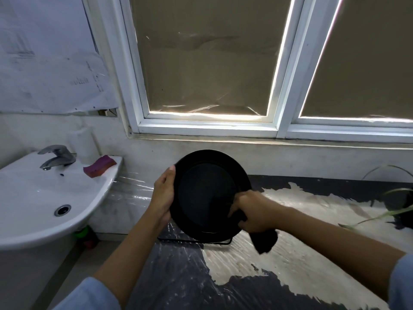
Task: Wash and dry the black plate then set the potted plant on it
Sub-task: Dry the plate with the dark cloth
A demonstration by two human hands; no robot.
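1 black plate (205,189) at center, tilted up, above the counter (279,265). Left hand (164,193) grips its 9 o'clock rim; right hand (254,211) presses 1 black cloth (264,241) at 4 o'clock. 1 potted plant (400,204) at 3 o'clock; 1 sink (33,198), 1 sponge (99,166) at 9 o'clock.

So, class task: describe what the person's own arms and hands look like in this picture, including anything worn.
Both hands are bare: no gloves, rings or watch show on the left hand or the right hand. Both forearms are bare too. A light blue sleeve is pushed up the left arm, and a matching light blue sleeve shows at the right edge.
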